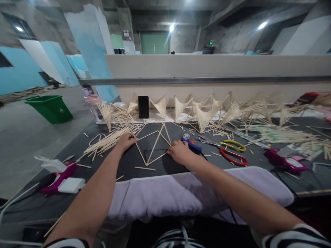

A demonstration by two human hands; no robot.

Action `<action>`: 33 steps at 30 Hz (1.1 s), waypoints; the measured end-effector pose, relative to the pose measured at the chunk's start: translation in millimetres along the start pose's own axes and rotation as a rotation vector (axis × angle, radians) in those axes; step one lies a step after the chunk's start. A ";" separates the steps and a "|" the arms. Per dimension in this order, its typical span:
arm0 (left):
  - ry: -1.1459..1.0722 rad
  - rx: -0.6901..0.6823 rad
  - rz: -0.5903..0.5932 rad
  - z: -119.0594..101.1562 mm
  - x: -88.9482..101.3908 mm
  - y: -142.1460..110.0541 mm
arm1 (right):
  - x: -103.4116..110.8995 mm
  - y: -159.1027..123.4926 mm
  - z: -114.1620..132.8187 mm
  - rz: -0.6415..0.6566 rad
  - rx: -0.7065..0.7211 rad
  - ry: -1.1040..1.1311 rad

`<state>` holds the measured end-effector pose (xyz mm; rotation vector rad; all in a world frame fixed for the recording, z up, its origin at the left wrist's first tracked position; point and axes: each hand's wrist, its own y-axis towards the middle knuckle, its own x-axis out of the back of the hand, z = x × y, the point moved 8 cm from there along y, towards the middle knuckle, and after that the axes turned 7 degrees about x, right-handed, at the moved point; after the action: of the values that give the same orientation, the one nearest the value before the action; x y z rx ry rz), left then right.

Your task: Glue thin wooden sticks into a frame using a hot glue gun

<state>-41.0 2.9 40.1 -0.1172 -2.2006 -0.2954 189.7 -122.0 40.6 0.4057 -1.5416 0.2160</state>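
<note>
Left hand (127,141): pinched on stick frame (155,144)
Right hand (178,151): fingers bent at frame's edge, hold unclear
Near left: loose sticks (108,143)
Crowding right: blue tool (193,146), scissors (220,149)

Grey concrete ceiling (181,17), bright lamp (171,27), blue-and-white painted pillar (84,41), grey floor (15,137), pale partition (207,65) behind dark table (129,159)

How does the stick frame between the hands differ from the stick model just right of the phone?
Build: the stick frame is a few sticks with wide gaps; the stick model has many, packed into a fan-like surface.
Place: the frame is at mid-table with the left hand and right hand at its sides; the model stands at the back, untouched.
Shared: both are pale, thin sticks.
</note>
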 end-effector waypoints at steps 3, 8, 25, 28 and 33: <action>0.008 0.072 -0.005 7.6 2.8 -2.0 | 0.2 8.7 -12.2 0.011 -0.045 -0.033; 0.005 0.096 0.246 6.2 -3.8 -12.8 | 5.0 10.8 -31.1 -0.052 -0.187 -0.069; -0.083 0.055 0.531 0.6 -9.0 -33.6 | -9.6 30.2 -29.5 -0.029 -0.149 -0.013; -0.147 0.014 0.669 -3.8 -14.7 -41.8 | -8.7 31.9 -38.2 -0.015 -0.191 -0.013; -0.121 0.005 0.584 2.6 -12.6 -35.1 | -6.7 13.9 -31.9 0.009 -0.179 0.020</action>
<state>-42.1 -30.1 22.7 -0.7733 -2.1732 0.0466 213.6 -96.1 36.2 0.2548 -1.5292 0.0875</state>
